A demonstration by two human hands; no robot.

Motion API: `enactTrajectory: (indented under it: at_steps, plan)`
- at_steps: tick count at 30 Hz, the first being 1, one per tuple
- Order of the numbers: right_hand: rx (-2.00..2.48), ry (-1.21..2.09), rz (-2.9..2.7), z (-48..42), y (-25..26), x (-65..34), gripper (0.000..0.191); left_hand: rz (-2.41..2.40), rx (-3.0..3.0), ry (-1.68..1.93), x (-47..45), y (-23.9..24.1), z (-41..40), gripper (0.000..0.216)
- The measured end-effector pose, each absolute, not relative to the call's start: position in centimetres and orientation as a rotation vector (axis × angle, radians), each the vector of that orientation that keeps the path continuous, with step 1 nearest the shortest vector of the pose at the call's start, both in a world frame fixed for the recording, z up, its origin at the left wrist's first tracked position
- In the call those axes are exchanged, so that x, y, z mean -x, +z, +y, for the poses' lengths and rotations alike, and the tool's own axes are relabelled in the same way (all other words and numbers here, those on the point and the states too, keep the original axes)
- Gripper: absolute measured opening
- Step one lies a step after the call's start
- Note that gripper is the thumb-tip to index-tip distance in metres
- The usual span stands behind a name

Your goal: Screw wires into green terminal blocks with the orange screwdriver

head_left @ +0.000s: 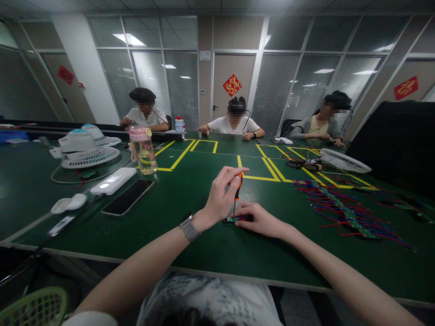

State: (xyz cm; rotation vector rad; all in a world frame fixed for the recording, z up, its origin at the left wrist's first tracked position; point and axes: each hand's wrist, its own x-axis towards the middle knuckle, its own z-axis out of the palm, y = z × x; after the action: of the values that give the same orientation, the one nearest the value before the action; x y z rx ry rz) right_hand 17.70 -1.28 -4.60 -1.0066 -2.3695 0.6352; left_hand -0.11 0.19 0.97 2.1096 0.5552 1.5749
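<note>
My left hand point(222, 192) is wrapped round the orange and black handle of a screwdriver point(237, 195). The screwdriver stands nearly upright, its thin shaft reaching down to a small green circuit board point(231, 220) on the table. Beside the shaft, my right hand point(260, 220) rests low and holds the board against the tabletop with its fingers. Part of the board and something dark with it are hidden under those fingers. Whether the tip sits in a screw is too small to tell.
Wired circuit boards point(346, 210) lie in a row at right, near a white fan part point(345, 160). At left are a phone point(128, 197), a power bank point(113, 180), a drink bottle point(142, 151) and small fans point(90, 147). Several people sit across the green table point(204, 258).
</note>
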Motion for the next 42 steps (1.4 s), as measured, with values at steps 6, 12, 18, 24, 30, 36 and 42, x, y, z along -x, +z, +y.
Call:
enactTrajectory:
  at_steps: [6, 12, 18, 24, 30, 36, 42]
  plan:
    - [1.019, 0.638, -2.379, -1.40, -4.41, -17.70, 0.022, 0.553, -2.020, 1.567, 0.03, 0.82, 0.61, 0.030]
    - [1.023, 0.649, -2.370, -1.38, -4.47, -17.69, 0.022, 0.593, -2.078, 1.599, 0.01, 1.15, 0.49, 0.026]
    - [1.014, 0.637, -2.366, -1.37, -4.57, -17.70, 0.021, 0.626, -2.121, 1.662, 0.08, 1.34, 0.31, 0.018]
    - [1.012, 0.643, -2.364, -1.34, -4.56, -17.73, 0.021, 0.612, -2.128, 1.614, 0.05, 1.34, 0.30, 0.017]
    - [1.014, 0.648, -2.362, -1.32, -4.62, -17.75, 0.021, 0.606, -2.132, 1.599, -0.08, 1.24, 0.32, 0.021]
    - [1.013, 0.645, -2.367, -1.31, -4.62, -17.77, 0.022, 0.617, -2.139, 1.580, 0.01, 1.19, 0.34, 0.022]
    - [1.016, 0.633, -2.372, -1.30, -4.59, -17.74, 0.021, 0.615, -2.134, 1.578, 0.01, 1.14, 0.37, 0.024]
